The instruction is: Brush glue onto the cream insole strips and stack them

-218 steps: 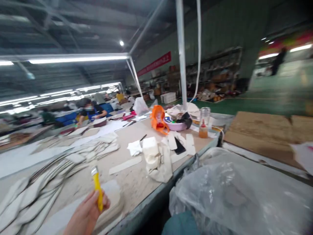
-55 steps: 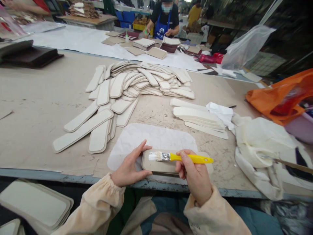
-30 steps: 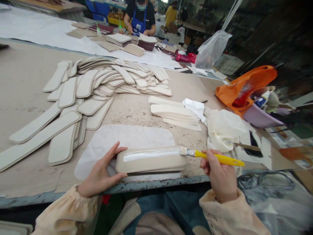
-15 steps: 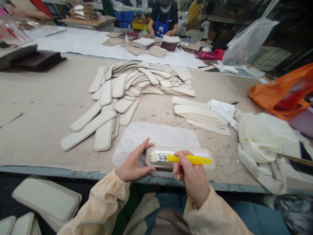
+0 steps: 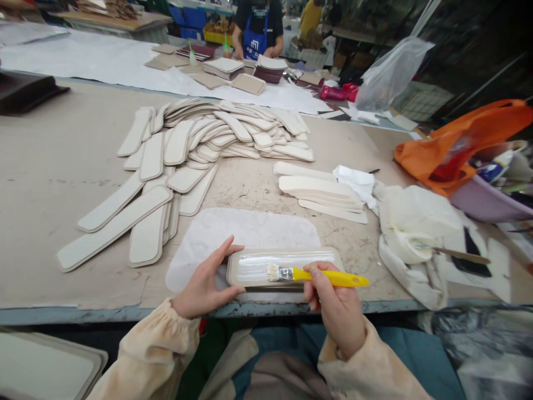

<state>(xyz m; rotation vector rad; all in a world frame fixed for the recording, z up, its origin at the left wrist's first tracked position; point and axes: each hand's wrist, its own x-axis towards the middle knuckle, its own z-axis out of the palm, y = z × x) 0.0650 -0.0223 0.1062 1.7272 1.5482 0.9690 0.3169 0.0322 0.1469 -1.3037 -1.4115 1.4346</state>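
Observation:
My right hand (image 5: 335, 303) grips a brush with a yellow handle (image 5: 347, 279). Its pale bristles touch the glossy, wet-looking face of a long rounded cream panel (image 5: 250, 268), which lies on top of a stack at the table's front edge. My left hand (image 5: 210, 280) is spread around the left end of that stack, thumb and fingers apart, touching its edge. Beneath and behind the stack lies a white rounded sheet (image 5: 200, 236).
Many cream strips (image 5: 183, 139) are heaped behind and to the left. Further right are thin strips (image 5: 320, 191), white cloth (image 5: 412, 222) and an orange bag (image 5: 437, 155). A person in a blue apron (image 5: 255, 41) stands across the table.
The view has turned to the right. The brush has moved from the panel's left end to nearer its middle and front edge. Glossy streaks now show on the panel's left part.

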